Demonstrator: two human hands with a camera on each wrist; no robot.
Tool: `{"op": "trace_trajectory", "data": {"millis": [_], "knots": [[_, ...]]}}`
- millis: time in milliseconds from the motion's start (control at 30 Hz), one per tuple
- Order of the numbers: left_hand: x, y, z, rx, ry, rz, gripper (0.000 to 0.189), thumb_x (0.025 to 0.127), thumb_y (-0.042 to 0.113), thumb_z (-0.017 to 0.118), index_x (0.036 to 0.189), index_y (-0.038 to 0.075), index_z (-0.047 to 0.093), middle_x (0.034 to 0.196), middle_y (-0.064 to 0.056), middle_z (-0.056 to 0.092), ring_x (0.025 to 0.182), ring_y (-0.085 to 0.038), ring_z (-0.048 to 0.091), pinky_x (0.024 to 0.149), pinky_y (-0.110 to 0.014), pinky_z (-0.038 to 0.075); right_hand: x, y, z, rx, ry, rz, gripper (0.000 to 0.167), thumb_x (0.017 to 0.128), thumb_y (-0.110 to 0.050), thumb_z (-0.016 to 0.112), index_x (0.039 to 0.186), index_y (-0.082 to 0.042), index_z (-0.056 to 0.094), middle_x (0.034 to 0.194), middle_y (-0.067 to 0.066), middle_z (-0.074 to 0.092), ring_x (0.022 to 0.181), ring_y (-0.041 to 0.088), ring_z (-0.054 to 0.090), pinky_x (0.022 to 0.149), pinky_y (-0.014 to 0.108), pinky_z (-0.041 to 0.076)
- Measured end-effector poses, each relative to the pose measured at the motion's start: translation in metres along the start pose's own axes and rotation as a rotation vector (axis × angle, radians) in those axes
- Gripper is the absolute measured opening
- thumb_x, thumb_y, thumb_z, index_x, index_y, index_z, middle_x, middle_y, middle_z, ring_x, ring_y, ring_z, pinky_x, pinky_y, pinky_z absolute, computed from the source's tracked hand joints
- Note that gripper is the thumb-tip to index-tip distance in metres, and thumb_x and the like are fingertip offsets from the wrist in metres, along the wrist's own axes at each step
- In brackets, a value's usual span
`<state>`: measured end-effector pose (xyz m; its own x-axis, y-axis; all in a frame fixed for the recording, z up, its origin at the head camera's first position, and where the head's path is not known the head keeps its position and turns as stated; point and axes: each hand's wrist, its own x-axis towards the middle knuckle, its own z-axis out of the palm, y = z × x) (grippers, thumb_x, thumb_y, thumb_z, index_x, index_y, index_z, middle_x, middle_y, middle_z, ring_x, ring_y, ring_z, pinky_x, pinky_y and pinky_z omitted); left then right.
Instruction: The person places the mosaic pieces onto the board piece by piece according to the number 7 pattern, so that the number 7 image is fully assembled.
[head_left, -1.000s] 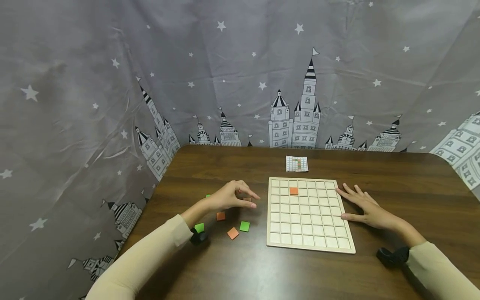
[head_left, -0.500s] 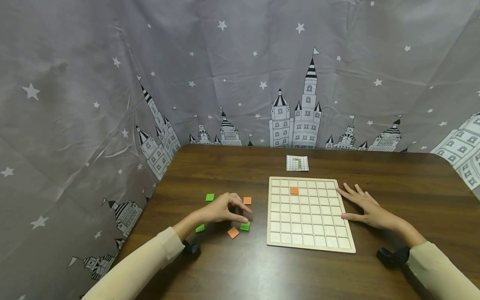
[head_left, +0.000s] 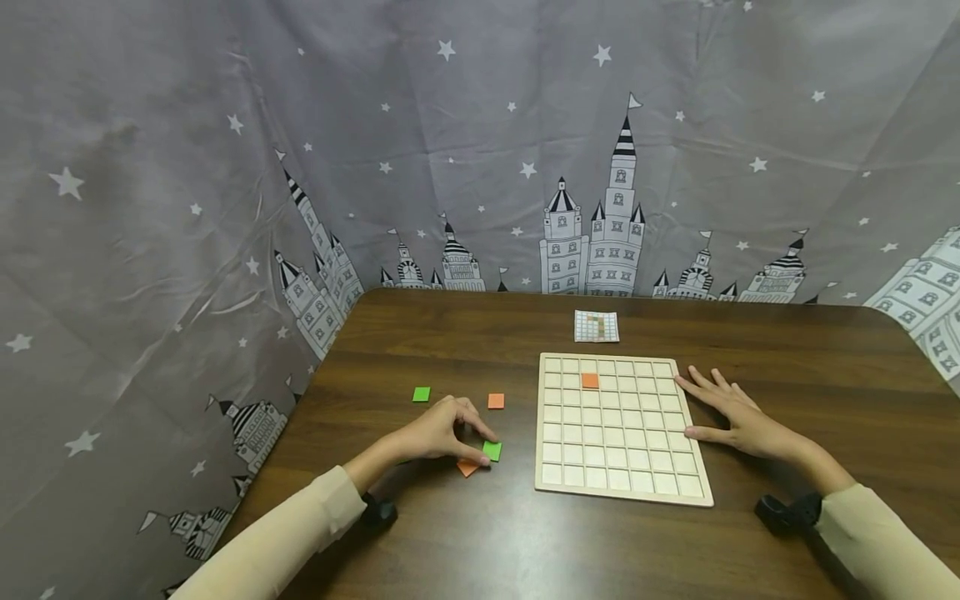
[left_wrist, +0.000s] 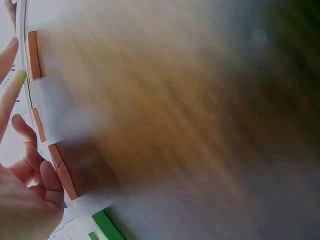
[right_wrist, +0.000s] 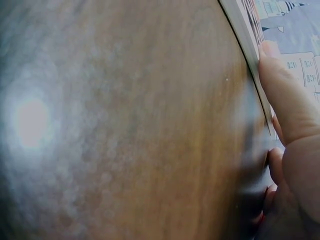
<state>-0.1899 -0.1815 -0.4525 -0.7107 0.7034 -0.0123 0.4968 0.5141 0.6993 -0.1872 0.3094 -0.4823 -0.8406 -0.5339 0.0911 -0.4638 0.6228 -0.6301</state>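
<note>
My left hand (head_left: 438,429) is low over the loose tiles on the table. Its thumb and index finger stand apart at opposite edges of a green tile (head_left: 492,451); a firm pinch cannot be made out. Just under the thumb, an orange tile (head_left: 468,468) is partly covered. The right hand (head_left: 738,423) lies with spread fingers at the right edge of the wooden grid board (head_left: 622,496), its thumb and index fingertip touching the rim. One orange tile (head_left: 590,381) sits in a cell of the board's second row. In the right wrist view, the thumb (right_wrist: 287,97) meets the board's side.
Another green tile (head_left: 422,394) and an orange tile (head_left: 496,402) lie beyond the left hand. A small printed grid card (head_left: 596,327) is behind the board. The brown table (head_left: 495,542) reaches back to a grey curtain (head_left: 465,125) with castle drawings.
My left hand has come nearer and lower, from beside the far orange tile to the near green tile, covering other tiles. The right hand has stayed at the board's edge.
</note>
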Motion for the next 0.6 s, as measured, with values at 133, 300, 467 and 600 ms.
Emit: {"op": "trace_trajectory", "data": {"millis": [133, 300, 467, 600], "knots": [[-0.0011, -0.0018, 0.0016, 0.046, 0.027, 0.001, 0.029, 0.076, 0.026, 0.089, 0.102, 0.017, 0.081, 0.090, 0.006, 0.068, 0.086, -0.016, 0.054, 0.077, -0.033, 0.037, -0.0001, 0.0000, 0.0000, 0.001, 0.003, -0.003, 0.080, 0.091, -0.025, 0.073, 0.157, -0.010, 0.031, 0.156, 0.036, 0.016, 0.138, 0.064, 0.000, 0.104, 0.076, -0.002], [-0.0030, -0.0020, 0.0034, 0.080, 0.052, -0.033, 0.029, 0.074, 0.028, 0.091, 0.100, 0.019, 0.082, 0.092, 0.007, 0.064, 0.089, -0.016, 0.050, 0.079, -0.031, 0.033, 0.0002, 0.0003, 0.0002, 0.011, 0.003, -0.003, 0.080, 0.091, -0.025, 0.073, 0.157, -0.010, 0.030, 0.156, 0.036, 0.015, 0.139, 0.064, -0.001, 0.104, 0.076, -0.003], [-0.0017, 0.0015, 0.0047, 0.100, 0.061, -0.027, 0.026, 0.074, 0.027, 0.090, 0.097, 0.017, 0.082, 0.090, 0.007, 0.060, 0.088, -0.019, 0.046, 0.076, -0.029, 0.032, 0.0003, 0.0007, 0.0001, 0.014, 0.003, -0.004, 0.079, 0.091, -0.024, 0.073, 0.157, -0.009, 0.030, 0.156, 0.036, 0.015, 0.139, 0.063, -0.001, 0.104, 0.076, -0.004], [-0.0010, 0.0030, 0.0054, 0.148, 0.064, -0.018, 0.025, 0.074, 0.028, 0.090, 0.096, 0.018, 0.082, 0.090, 0.008, 0.057, 0.087, -0.019, 0.044, 0.075, -0.028, 0.032, 0.0000, 0.0011, 0.0003, 0.011, 0.002, 0.001, 0.079, 0.091, -0.025, 0.073, 0.157, -0.010, 0.031, 0.156, 0.036, 0.015, 0.139, 0.063, -0.001, 0.104, 0.075, -0.003]]}}
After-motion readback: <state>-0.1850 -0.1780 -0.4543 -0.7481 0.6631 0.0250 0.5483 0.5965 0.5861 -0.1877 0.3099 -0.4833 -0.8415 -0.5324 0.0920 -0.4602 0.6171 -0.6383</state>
